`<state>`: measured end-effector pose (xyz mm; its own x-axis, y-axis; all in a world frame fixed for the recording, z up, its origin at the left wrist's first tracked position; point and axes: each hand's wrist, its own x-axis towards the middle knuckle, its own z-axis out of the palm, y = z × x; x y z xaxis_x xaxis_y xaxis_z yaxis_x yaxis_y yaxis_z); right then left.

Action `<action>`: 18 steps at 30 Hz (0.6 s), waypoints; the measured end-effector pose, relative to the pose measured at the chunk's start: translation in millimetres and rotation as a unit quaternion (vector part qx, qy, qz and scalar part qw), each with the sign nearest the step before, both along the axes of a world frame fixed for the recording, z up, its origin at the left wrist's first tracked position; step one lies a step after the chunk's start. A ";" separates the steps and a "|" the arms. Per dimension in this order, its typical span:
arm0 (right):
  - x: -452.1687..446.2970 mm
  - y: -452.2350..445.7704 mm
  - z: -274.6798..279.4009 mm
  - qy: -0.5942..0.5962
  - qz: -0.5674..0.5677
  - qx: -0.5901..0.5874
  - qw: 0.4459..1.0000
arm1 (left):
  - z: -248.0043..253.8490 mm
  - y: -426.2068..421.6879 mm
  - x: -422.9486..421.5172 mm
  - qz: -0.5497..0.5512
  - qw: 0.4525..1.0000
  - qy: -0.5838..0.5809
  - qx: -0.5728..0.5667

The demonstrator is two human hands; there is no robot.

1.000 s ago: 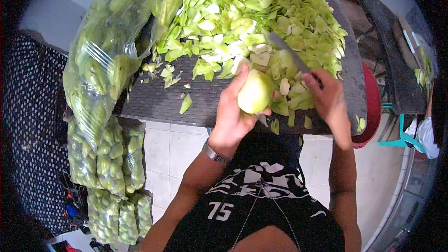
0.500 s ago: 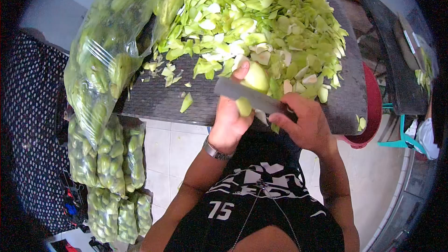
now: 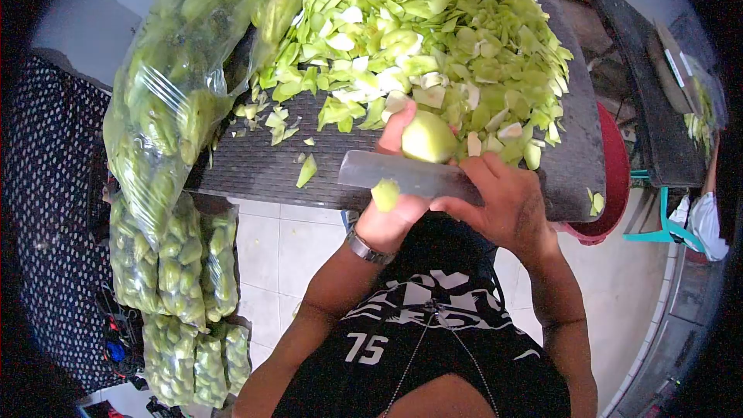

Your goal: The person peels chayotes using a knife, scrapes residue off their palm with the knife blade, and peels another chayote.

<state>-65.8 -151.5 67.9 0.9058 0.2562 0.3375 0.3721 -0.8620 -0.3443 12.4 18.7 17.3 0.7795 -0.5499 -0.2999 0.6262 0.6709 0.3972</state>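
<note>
The black top (image 3: 457,348) bears white characters that look like "75" from this angle, plus a swoosh-shaped mark; the larger white lettering is folded and unreadable. One peeled green fruit (image 3: 428,138) sits in the left hand (image 3: 396,215), clasped with the thumb along its side, above the near edge of the worktop (image 3: 259,166). The right hand (image 3: 503,205) is clamped on one knife (image 3: 406,173), close beside the left. The blade crosses in front of the left palm, hiding part of it, with one piece of peel (image 3: 385,194) at its lower edge. Beyond lies a heap of peelings (image 3: 457,39), too many to count. One large clear bag (image 3: 174,85) of green fruit overhangs the worktop's left side, above six smaller filled bags (image 3: 179,263). One watch (image 3: 368,250) circles the left wrist. One red tub (image 3: 611,178) and some turquoise furniture (image 3: 664,220) stand to the right.
</note>
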 end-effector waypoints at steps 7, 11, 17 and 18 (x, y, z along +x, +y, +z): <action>2.6 -0.3 1.3 0.006 -0.004 0.002 1.000 | -2.9 -8.9 -28.4 0.098 0.931 -0.338 0.094; 3.1 -0.4 -1.4 -0.007 -0.010 -0.014 1.000 | -13.2 -8.1 -22.6 0.097 0.928 -0.355 0.059; 16.8 -22.1 -3.5 0.055 -0.030 0.086 0.994 | 6.9 -3.9 2.3 -0.003 1.000 0.006 0.023; 21.3 -29.3 -5.0 0.086 -0.037 0.121 0.988 | 8.5 -2.2 3.4 -0.013 0.999 0.010 0.041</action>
